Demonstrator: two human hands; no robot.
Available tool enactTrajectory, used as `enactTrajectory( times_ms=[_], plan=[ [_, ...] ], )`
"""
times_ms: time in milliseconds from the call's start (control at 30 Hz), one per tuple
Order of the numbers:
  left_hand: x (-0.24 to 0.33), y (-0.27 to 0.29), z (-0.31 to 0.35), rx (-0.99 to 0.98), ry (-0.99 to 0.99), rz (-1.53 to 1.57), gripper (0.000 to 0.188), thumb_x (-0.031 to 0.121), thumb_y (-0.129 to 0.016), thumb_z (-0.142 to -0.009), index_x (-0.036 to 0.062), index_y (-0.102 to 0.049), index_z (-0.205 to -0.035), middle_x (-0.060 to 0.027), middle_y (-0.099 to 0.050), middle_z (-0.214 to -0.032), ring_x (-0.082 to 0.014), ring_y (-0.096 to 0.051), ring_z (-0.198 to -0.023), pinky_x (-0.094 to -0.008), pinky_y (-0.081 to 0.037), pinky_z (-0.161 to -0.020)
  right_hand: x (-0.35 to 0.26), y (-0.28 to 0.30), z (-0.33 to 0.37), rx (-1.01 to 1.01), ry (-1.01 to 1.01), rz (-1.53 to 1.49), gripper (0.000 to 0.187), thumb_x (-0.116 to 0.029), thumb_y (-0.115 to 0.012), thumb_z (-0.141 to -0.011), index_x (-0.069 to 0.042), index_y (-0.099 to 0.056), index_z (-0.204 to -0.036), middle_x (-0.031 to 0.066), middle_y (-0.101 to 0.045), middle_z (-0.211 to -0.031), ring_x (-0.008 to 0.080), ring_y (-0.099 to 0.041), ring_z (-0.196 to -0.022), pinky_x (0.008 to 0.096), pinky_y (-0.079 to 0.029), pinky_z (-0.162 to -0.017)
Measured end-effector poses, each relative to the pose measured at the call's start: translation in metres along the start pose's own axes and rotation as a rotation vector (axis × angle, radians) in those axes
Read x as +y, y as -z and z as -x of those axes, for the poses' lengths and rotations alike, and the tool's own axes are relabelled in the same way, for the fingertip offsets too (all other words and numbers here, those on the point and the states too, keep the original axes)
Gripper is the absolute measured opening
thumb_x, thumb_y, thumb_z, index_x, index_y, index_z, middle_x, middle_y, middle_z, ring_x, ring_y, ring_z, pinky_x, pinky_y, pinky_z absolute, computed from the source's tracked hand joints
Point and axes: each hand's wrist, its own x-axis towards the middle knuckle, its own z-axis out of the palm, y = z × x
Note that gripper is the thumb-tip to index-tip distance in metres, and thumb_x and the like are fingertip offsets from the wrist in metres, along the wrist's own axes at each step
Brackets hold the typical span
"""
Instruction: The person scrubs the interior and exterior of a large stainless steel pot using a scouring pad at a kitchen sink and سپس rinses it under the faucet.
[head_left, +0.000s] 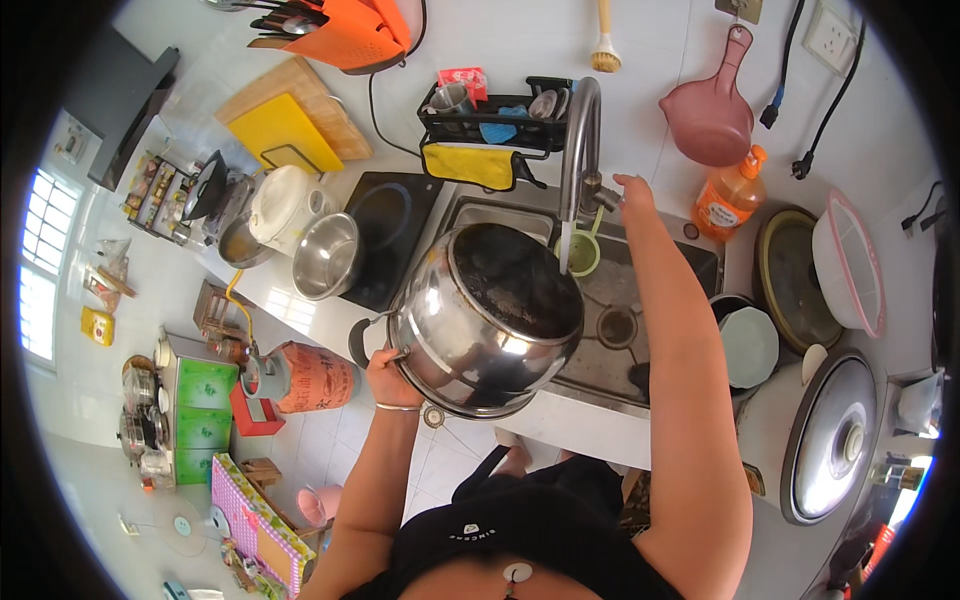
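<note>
My left hand [384, 376] is closed on the handle side of a large stainless steel pot [440, 330]. The pot is tipped over the sink's near left edge, its blackened bottom turned up. From the curved metal faucet [583, 130], a stream of water [565, 246] runs down at the right edge of that bottom. My right arm reaches across the sink [640, 270], and my right hand [629, 192] is at the faucet's lever [604, 196], its fingers curled there and partly hidden. Beneath the faucet, a green ladle [583, 254] sits in the sink behind the pot.
Left of the sink are a black cooktop [390, 215], a steel bowl [327, 256] and a white rice cooker [285, 205]. A black rack [490, 128] with a yellow cloth [468, 165] stands behind. An orange bottle [722, 205], basins [748, 345] and a large lid [832, 440] stand right.
</note>
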Motion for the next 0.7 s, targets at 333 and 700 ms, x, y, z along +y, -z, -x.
enactTrajectory(
  times_ms=[333, 700],
  plan=[
    [-0.002, 0.006, 0.011, -0.136, 0.044, -0.052, 0.063, 0.018, -0.046, -0.072, -0.0003, -0.047, -0.132, -0.021, -0.053, -0.129, -0.0397, -0.051, -0.12, -0.0561, -0.041, -0.101, 0.051, 0.055, 0.075, -0.402, -0.29, 0.25, 0.057, -0.04, -0.065, -0.083, -0.008, -0.052, -0.129, 0.0092, -0.055, -0.125, 0.0257, -0.05, -0.114, 0.0509, -0.04, -0.092],
    [0.003, 0.048, 0.001, -0.033, 0.257, -0.048, 0.049, 0.024, -0.046, -0.081, -0.0008, -0.054, -0.122, -0.0191, -0.058, -0.123, -0.0381, -0.055, -0.114, -0.0529, -0.044, -0.098, 0.083, 0.055, 0.23, -0.617, -0.415, -0.163, 0.068, -0.063, -0.042, -0.092, -0.015, -0.044, -0.14, 0.0036, -0.048, -0.137, 0.0186, -0.042, -0.125, 0.0367, -0.033, -0.102]
  ],
)
